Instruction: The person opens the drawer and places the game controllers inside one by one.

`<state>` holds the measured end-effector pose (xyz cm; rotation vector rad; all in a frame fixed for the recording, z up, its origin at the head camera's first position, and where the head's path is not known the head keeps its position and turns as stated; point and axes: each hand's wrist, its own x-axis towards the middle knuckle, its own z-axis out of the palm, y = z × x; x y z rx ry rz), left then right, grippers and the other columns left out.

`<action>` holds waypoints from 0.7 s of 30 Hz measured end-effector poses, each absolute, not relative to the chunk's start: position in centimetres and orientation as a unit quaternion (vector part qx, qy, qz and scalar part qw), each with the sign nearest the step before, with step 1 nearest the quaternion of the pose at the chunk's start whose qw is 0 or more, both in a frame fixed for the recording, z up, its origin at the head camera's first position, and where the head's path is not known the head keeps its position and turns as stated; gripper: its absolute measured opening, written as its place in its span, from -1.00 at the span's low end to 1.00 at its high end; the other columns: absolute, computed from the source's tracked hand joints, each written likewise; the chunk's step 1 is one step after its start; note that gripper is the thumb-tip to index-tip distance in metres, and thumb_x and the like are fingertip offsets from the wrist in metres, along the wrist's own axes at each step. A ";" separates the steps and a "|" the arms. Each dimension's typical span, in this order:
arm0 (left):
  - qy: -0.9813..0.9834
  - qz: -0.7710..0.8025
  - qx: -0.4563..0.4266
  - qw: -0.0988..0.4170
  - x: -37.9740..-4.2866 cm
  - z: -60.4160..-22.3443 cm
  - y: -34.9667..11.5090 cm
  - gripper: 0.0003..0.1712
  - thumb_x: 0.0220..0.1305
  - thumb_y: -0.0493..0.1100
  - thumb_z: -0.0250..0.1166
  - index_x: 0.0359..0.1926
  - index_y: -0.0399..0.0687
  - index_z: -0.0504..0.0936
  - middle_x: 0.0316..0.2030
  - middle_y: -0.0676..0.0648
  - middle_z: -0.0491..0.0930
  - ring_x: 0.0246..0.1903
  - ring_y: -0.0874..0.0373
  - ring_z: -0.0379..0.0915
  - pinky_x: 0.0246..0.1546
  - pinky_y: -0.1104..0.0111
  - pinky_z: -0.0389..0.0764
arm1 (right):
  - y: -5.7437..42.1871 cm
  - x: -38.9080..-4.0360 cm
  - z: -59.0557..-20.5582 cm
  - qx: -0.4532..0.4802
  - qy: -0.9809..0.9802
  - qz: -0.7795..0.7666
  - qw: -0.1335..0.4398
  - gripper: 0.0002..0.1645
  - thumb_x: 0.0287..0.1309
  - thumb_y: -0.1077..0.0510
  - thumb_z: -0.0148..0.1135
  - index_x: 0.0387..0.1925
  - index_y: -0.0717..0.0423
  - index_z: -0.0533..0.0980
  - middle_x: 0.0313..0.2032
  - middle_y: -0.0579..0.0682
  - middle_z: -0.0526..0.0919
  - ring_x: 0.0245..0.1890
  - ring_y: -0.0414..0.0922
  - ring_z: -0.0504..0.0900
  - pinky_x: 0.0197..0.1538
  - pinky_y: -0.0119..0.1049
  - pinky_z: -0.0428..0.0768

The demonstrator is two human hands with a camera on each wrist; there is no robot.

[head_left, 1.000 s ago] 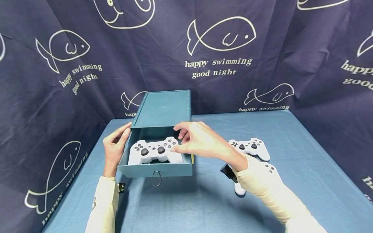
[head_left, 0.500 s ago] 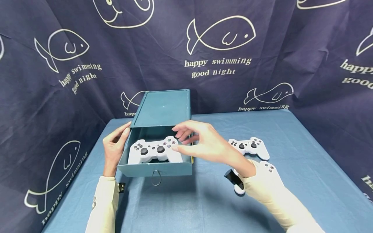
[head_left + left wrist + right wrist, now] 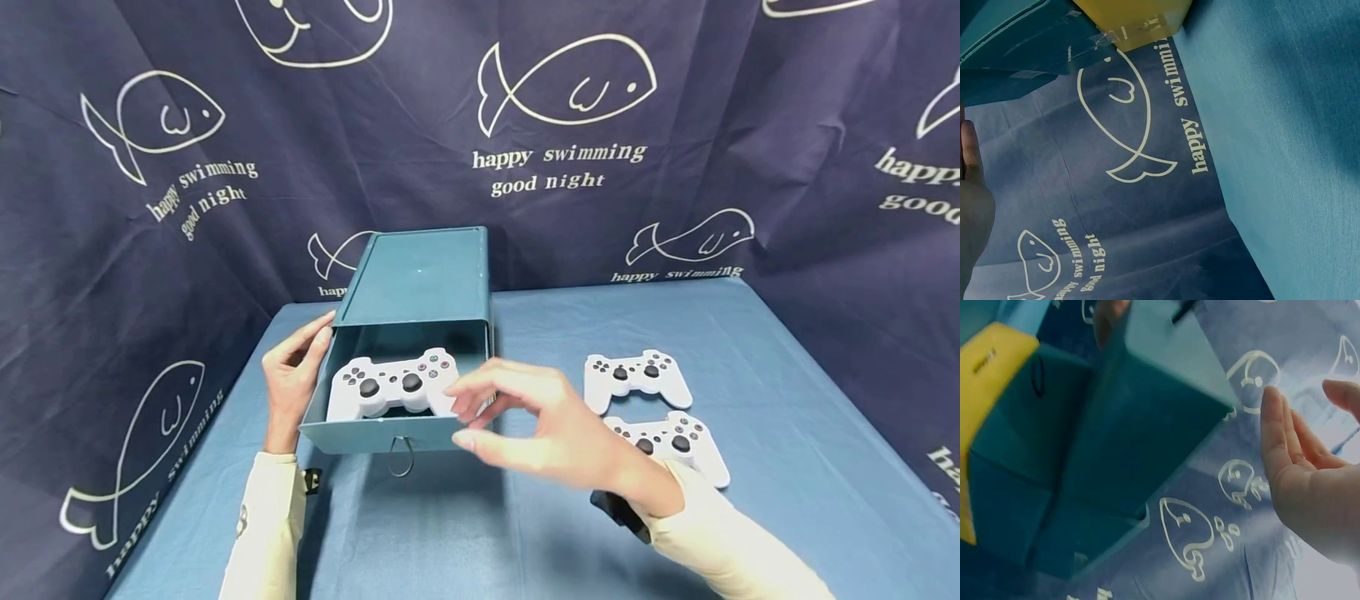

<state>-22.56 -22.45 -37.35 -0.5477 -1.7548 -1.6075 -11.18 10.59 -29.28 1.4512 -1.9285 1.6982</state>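
Note:
In the head view a teal drawer box (image 3: 420, 275) stands on the table with its top drawer (image 3: 375, 437) pulled out. A white game controller (image 3: 390, 387) lies inside the drawer, sticks upward. My left hand (image 3: 288, 375) rests its fingertips and thumb against the box's left front corner. In front of the drawer's right side, my right hand (image 3: 540, 425) hovers with loosely bent fingers, thumb apart and nothing held. It overlaps the controller's right grip. The right wrist view shows that hand (image 3: 1310, 469) beside the drawer (image 3: 1147, 419), with air between them.
Two more white controllers lie to the right, one farther back (image 3: 637, 379) and one nearer (image 3: 675, 442), partly behind my right wrist. A yellow section (image 3: 1141, 22) sits below the teal drawer. A dark fish-print cloth (image 3: 570, 208) hangs behind the blue-covered table (image 3: 450, 533).
My right hand has come away from the controller in the drawer, moving toward me and to the right, its fingers loosening. The left hand has stayed at the box corner.

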 end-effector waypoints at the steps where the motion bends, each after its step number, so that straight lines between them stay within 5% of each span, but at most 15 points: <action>1: -0.673 -0.621 -0.212 0.343 -22.6 -37.3 -22.4 -0.72 0.36 -0.59 0.21 0.05 -0.56 0.66 -0.14 0.11 0.77 -0.32 0.39 0.59 -0.26 0.55 0.49 | 10.4 -11.0 -29.6 0.499 -0.644 0.572 0.095 -0.53 0.10 0.50 0.42 0.07 0.24 0.61 -0.18 0.10 0.67 -0.20 -0.06 0.70 -0.16 -0.20 0.71; 21: -0.663 -0.633 -0.210 0.339 -22.7 -37.4 -22.4 -0.70 0.34 -0.62 0.19 0.05 -0.57 0.65 -0.13 0.10 0.77 -0.30 0.39 0.61 -0.24 0.56 0.50 | 7.2 -9.6 -35.0 0.503 -0.662 0.556 0.009 -0.53 0.30 0.39 0.31 0.22 0.19 0.53 -0.15 -0.01 0.67 -0.15 -0.26 0.67 -0.08 -0.30 0.68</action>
